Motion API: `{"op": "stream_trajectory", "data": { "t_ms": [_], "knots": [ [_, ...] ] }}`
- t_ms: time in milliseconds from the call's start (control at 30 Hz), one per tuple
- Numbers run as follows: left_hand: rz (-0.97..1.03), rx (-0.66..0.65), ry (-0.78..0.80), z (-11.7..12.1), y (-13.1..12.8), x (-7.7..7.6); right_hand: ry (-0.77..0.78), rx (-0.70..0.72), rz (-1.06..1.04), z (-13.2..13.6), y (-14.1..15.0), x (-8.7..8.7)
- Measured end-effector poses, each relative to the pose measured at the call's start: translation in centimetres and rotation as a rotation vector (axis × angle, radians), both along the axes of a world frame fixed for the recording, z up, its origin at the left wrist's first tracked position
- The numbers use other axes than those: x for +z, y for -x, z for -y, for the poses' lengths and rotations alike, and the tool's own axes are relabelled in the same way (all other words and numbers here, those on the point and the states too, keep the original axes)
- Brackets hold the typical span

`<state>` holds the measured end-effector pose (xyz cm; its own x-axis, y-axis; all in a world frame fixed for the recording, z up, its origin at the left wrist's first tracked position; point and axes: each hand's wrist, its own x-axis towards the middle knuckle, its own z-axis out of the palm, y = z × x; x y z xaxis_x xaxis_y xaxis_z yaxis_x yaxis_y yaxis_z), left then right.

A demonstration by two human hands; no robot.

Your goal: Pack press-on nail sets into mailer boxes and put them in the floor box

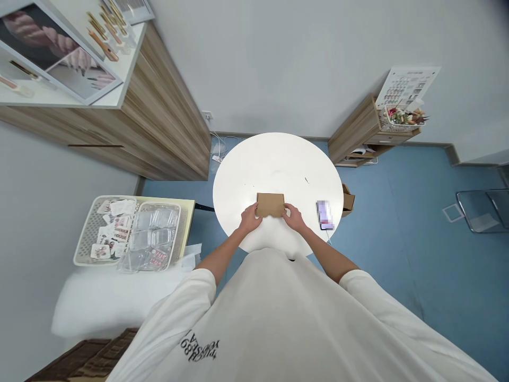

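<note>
A small flat brown cardboard box (270, 203) lies on the round white table (278, 159), near its front edge. My left hand (250, 217) grips the box's left end with curled fingers. My right hand (293, 216) grips its right end in the same way. Both hands rest on the tabletop, with the box between them.
A phone (325, 214) with a lit screen lies on the table, right of the box. A white basket (131, 236) with clear plastic cases and cards stands to my left. A wooden cabinet (159, 116) is at the back left, a low wooden shelf (366, 132) at the back right.
</note>
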<state>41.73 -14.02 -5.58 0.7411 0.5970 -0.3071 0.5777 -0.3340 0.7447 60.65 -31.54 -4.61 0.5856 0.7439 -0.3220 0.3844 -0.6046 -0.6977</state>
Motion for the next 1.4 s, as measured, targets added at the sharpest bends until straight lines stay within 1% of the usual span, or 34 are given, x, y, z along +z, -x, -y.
{"op": "stream_trajectory", "data": {
  "t_ms": [100, 200, 367, 433, 533, 633, 800, 1000, 1133, 1233, 1400],
  "knots": [
    [0.026, 0.028, -0.026, -0.6, -0.6, 0.9, -0.056, -0.013, 0.01, -0.5, -0.3, 1.0],
    [0.066, 0.081, -0.026, -1.3, -1.3, 1.3, -0.08, -0.032, -0.002, -1.3, -0.6, 1.6],
    [0.082, 0.209, 0.021, -2.2, -2.7, 1.4, -0.124, -0.112, -0.042, -3.0, -1.1, 1.7],
    [0.081, 0.227, 0.029, -2.6, -3.3, 1.3, -0.131, -0.15, -0.07, -3.7, -1.4, 1.6],
    [0.059, 0.215, -0.014, -3.2, -4.0, 1.1, -0.124, -0.196, -0.083, -4.7, -2.0, 1.4],
    [0.014, 0.203, -0.093, -3.7, -4.4, 0.6, -0.12, -0.183, -0.038, -5.3, -2.4, 1.3],
    [0.004, 0.161, -0.093, -4.0, -4.6, 0.2, -0.093, -0.127, 0.04, -5.2, -2.6, 1.1],
    [0.038, 0.1, -0.089, -4.1, -4.6, 0.0, -0.034, 0.017, 0.185, -5.0, -2.7, 0.3],
    [0.071, 0.078, -0.095, -4.2, -4.5, 0.1, -0.017, 0.066, 0.219, -5.0, -2.9, -0.1],
    [0.083, 0.047, -0.12, -4.4, -4.3, 0.1, -0.044, 0.102, 0.242, -4.8, -2.8, -0.2],
    [0.043, -0.049, -0.207, -4.8, -4.0, 0.1, -0.098, 0.155, 0.284, -4.2, -2.5, -0.3]
  ]
}}
